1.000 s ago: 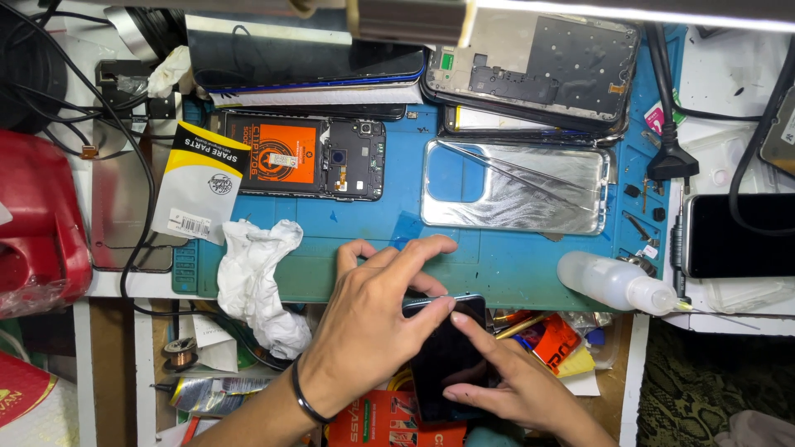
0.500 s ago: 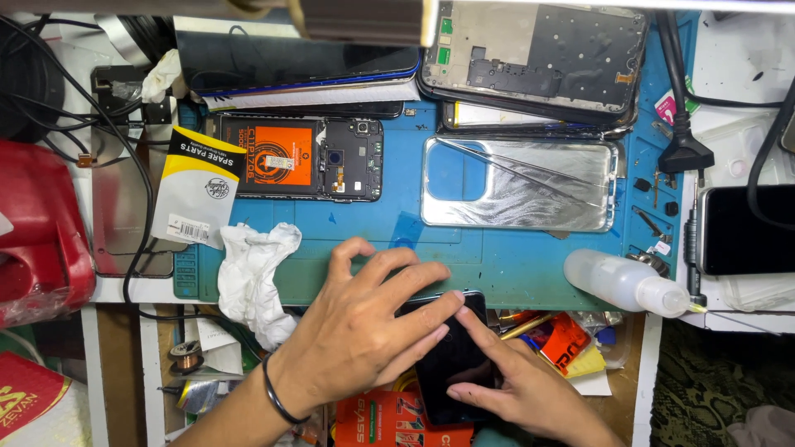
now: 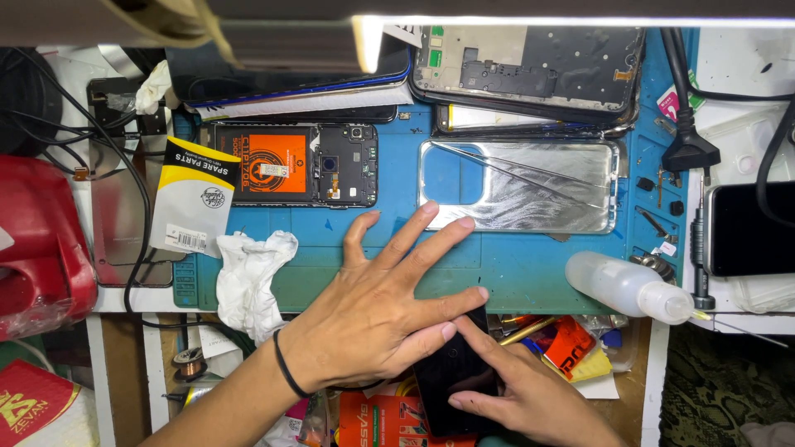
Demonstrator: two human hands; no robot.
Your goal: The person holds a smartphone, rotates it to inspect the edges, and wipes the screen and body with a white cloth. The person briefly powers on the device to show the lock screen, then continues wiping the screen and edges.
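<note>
A black phone [image 3: 451, 377] with a dark screen lies below the front edge of the blue work mat [image 3: 530, 277]. My right hand [image 3: 530, 401] comes in from the lower right and grips the phone's right side, forefinger laid on the glass. My left hand [image 3: 377, 310], with a black band at the wrist, is splayed flat over the mat's front edge. Its thumb and forefinger touch the phone's top end, and its other fingers point toward a silver phone back cover [image 3: 517, 186].
On the mat lie an opened phone with an orange battery [image 3: 290, 164], a crumpled white cloth [image 3: 248, 277] and a clear squeeze bottle [image 3: 625, 285]. A phone frame [image 3: 530, 70] lies at the back, a yellow-and-white parts bag [image 3: 195, 207] and red object [image 3: 37, 244] at left, another phone [image 3: 749, 228] at right.
My left hand has spread its fingers and reached further up over the mat. The right hand stays on the phone.
</note>
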